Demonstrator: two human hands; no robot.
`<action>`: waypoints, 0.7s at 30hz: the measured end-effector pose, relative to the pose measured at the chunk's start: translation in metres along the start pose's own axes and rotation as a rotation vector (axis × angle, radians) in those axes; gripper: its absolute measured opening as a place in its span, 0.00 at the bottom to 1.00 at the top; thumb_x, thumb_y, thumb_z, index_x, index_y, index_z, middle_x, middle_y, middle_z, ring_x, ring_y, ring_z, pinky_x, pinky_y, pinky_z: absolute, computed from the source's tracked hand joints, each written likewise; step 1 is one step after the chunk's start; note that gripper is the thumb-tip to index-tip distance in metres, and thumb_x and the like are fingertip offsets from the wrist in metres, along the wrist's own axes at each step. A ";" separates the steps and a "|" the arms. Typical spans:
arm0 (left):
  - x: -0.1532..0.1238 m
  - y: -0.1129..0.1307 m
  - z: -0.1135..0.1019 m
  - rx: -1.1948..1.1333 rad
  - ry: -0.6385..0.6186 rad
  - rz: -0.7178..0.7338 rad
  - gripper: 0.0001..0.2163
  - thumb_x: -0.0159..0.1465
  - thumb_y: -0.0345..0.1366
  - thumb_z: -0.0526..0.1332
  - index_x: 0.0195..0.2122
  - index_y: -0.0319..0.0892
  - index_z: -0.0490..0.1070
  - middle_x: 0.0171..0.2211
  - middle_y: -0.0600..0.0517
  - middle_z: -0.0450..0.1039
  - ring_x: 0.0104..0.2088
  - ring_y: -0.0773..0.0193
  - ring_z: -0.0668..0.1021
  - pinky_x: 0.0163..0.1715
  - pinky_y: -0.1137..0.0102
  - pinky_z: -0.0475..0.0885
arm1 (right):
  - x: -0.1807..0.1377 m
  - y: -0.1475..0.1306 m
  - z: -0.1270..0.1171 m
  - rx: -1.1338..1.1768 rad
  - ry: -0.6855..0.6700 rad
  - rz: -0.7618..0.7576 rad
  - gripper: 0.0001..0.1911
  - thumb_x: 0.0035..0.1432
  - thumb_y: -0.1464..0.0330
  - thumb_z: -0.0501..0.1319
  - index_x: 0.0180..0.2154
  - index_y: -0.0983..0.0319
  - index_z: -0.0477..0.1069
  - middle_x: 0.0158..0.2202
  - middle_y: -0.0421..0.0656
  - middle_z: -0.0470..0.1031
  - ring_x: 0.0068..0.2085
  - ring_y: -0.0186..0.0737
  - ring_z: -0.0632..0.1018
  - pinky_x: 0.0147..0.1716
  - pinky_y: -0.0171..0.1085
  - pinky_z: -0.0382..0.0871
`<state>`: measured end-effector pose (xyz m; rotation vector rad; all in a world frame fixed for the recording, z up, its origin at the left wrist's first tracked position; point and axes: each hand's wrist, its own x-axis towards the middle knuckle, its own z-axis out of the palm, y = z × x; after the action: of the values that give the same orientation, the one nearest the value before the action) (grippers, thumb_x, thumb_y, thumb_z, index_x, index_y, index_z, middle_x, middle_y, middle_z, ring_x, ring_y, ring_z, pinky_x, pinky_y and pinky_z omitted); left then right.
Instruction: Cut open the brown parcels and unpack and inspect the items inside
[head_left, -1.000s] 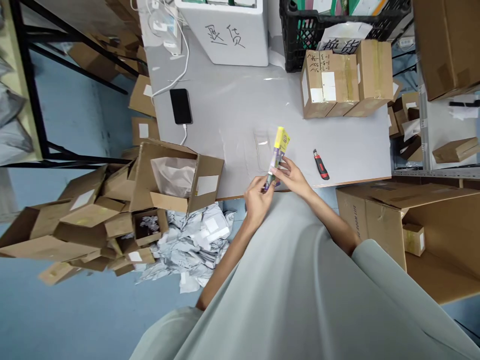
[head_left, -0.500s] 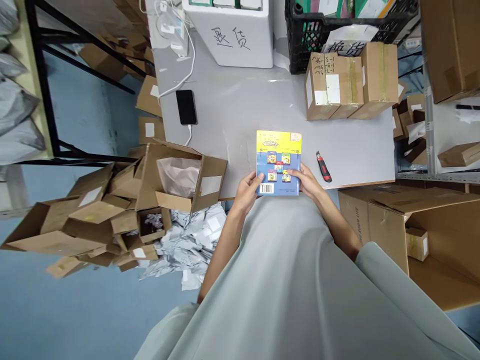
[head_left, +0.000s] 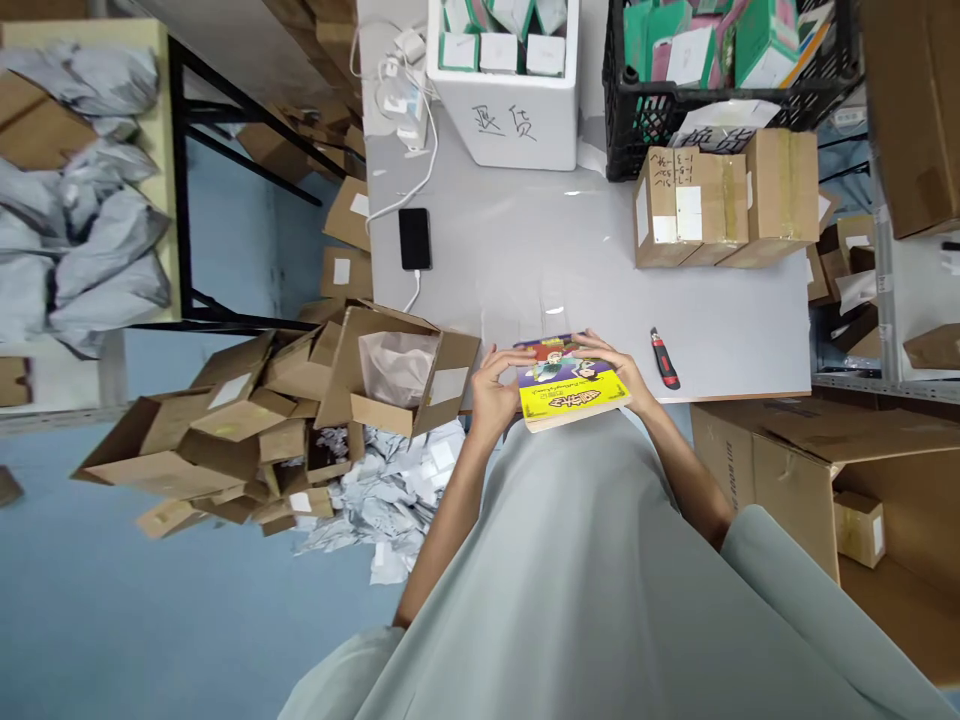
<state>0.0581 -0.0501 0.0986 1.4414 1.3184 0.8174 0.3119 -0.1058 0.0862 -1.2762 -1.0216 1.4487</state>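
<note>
A book with a purple and yellow cartoon cover is held between both hands at the table's front edge, close to my body. Its yellow title band points toward me, and a pale page edge shows below it. My left hand grips the book's left side, its fingers reaching over the cover. On the right side my right hand has its fingers bent over the cover and edge. A red and black utility knife lies on the grey table, right of my right hand.
A black phone on a white cable lies left. At the back stand a white bin of boxes, a black crate and several taped cartons. Opened cardboard boxes crowd the left; a large carton stands right.
The book has been turned over: its blue back with the barcode faced up before, its purple and yellow cover does now. Both hands shifted their hold. The camera view has moved.
</note>
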 end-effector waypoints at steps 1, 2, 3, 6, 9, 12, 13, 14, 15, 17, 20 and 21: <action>0.001 0.002 -0.003 0.001 -0.016 -0.015 0.08 0.59 0.45 0.77 0.33 0.49 0.83 0.41 0.48 0.86 0.52 0.48 0.85 0.73 0.45 0.64 | 0.004 0.003 0.002 0.026 0.015 0.013 0.32 0.48 0.44 0.82 0.51 0.51 0.86 0.64 0.49 0.83 0.76 0.62 0.71 0.77 0.63 0.60; 0.002 0.004 -0.005 -0.009 -0.038 -0.040 0.10 0.58 0.46 0.77 0.33 0.48 0.83 0.39 0.48 0.86 0.48 0.49 0.85 0.68 0.48 0.70 | 0.008 0.007 0.004 0.054 0.045 0.032 0.35 0.49 0.43 0.81 0.54 0.53 0.85 0.60 0.50 0.85 0.71 0.61 0.77 0.75 0.62 0.65; 0.003 0.005 -0.006 -0.031 -0.063 -0.077 0.11 0.58 0.46 0.77 0.34 0.46 0.83 0.38 0.48 0.85 0.44 0.51 0.84 0.61 0.52 0.76 | 0.012 0.012 0.006 0.081 0.085 0.055 0.37 0.51 0.42 0.80 0.57 0.54 0.83 0.57 0.51 0.87 0.66 0.60 0.81 0.72 0.61 0.70; 0.008 0.009 -0.002 -0.160 -0.116 -0.239 0.19 0.56 0.52 0.79 0.39 0.45 0.81 0.34 0.50 0.84 0.35 0.55 0.83 0.41 0.62 0.80 | 0.021 0.026 0.017 0.137 0.213 0.125 0.44 0.53 0.39 0.77 0.64 0.53 0.76 0.57 0.50 0.86 0.61 0.57 0.84 0.67 0.59 0.77; 0.017 0.016 0.011 -0.231 -0.112 -0.327 0.23 0.56 0.56 0.79 0.42 0.46 0.78 0.30 0.52 0.83 0.30 0.55 0.84 0.34 0.63 0.81 | 0.021 0.035 0.033 0.147 0.309 0.162 0.52 0.49 0.39 0.77 0.69 0.51 0.70 0.65 0.52 0.80 0.65 0.60 0.81 0.69 0.61 0.75; 0.029 0.028 0.026 -0.113 -0.071 -0.208 0.19 0.59 0.55 0.77 0.41 0.48 0.79 0.30 0.52 0.83 0.29 0.54 0.84 0.30 0.64 0.80 | 0.018 0.041 0.050 0.082 0.439 0.136 0.49 0.48 0.38 0.77 0.67 0.52 0.74 0.70 0.53 0.75 0.72 0.65 0.74 0.76 0.66 0.64; 0.034 0.032 0.030 -0.036 -0.066 -0.122 0.16 0.62 0.54 0.75 0.40 0.48 0.81 0.32 0.51 0.84 0.30 0.53 0.85 0.30 0.64 0.80 | 0.019 0.042 0.054 0.059 0.482 0.128 0.47 0.48 0.38 0.77 0.64 0.51 0.76 0.70 0.53 0.76 0.74 0.66 0.73 0.78 0.66 0.61; 0.038 0.036 0.035 0.050 -0.065 -0.023 0.13 0.64 0.52 0.73 0.39 0.49 0.82 0.34 0.50 0.85 0.32 0.53 0.85 0.30 0.64 0.81 | 0.020 0.042 0.057 0.058 0.532 0.122 0.44 0.48 0.38 0.76 0.62 0.50 0.79 0.70 0.52 0.76 0.74 0.67 0.72 0.78 0.66 0.61; 0.041 0.039 0.040 0.126 -0.090 0.067 0.10 0.66 0.50 0.71 0.39 0.51 0.84 0.36 0.50 0.86 0.34 0.52 0.86 0.33 0.62 0.82 | 0.023 0.041 0.059 0.086 0.562 0.114 0.41 0.48 0.37 0.76 0.59 0.48 0.80 0.69 0.50 0.78 0.74 0.67 0.73 0.77 0.67 0.63; 0.046 0.044 0.050 0.205 -0.196 0.236 0.07 0.69 0.45 0.68 0.42 0.55 0.87 0.41 0.50 0.88 0.39 0.51 0.88 0.39 0.61 0.85 | 0.029 0.035 0.059 0.198 0.544 0.072 0.35 0.51 0.36 0.75 0.55 0.46 0.83 0.62 0.47 0.84 0.67 0.67 0.80 0.71 0.68 0.72; 0.050 0.047 0.065 0.265 -0.372 0.449 0.11 0.70 0.39 0.65 0.45 0.57 0.89 0.47 0.50 0.89 0.45 0.51 0.90 0.46 0.60 0.86 | 0.031 0.018 0.052 0.368 0.589 0.033 0.31 0.55 0.38 0.74 0.48 0.53 0.84 0.51 0.48 0.89 0.55 0.65 0.87 0.62 0.63 0.80; 0.052 0.046 0.069 0.267 -0.419 0.476 0.11 0.70 0.39 0.65 0.46 0.56 0.89 0.48 0.49 0.89 0.47 0.51 0.90 0.48 0.60 0.86 | 0.031 0.012 0.047 0.423 0.650 0.036 0.32 0.55 0.38 0.74 0.47 0.56 0.84 0.48 0.49 0.89 0.53 0.63 0.87 0.61 0.61 0.81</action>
<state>0.1468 -0.0115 0.1151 2.0551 0.7931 0.5979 0.2623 -0.0792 0.0734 -1.3132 -0.2444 1.0752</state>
